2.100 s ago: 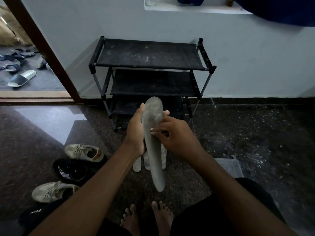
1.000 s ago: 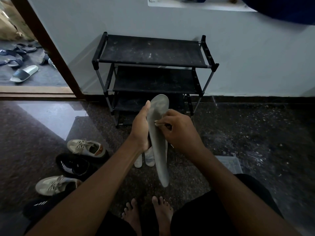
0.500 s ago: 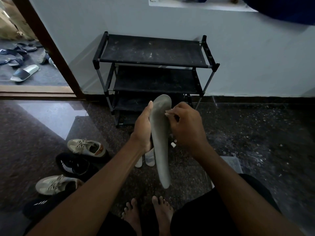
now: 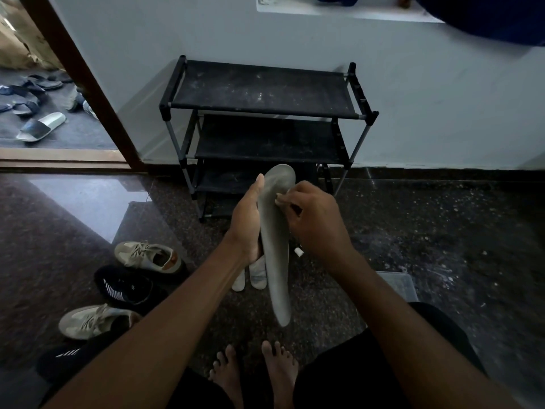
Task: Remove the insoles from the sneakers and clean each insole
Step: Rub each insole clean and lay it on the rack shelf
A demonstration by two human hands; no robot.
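My left hand [image 4: 246,224] grips a long grey insole [image 4: 275,261] from its left edge and holds it upright, toe end up, in front of me. My right hand [image 4: 314,224] pinches a small pale cleaning tool against the insole's upper part, and the tool's white end [image 4: 299,251] sticks out below the hand. Two white insoles [image 4: 256,274] lie on the floor behind the held one. At the left stand two beige sneakers [image 4: 147,256] [image 4: 94,320] and two black sneakers [image 4: 126,287] [image 4: 63,360].
A black three-tier shoe rack [image 4: 262,93] stands against the wall straight ahead. A clear plastic container [image 4: 399,286] sits on the dark floor by my right knee. My bare feet [image 4: 256,373] are below the insole. Sandals [image 4: 39,126] lie past the doorway at far left.
My right hand has worked up the insole from its middle to near the toe end. My left hand keeps the same hold, and the insole has tilted slightly.
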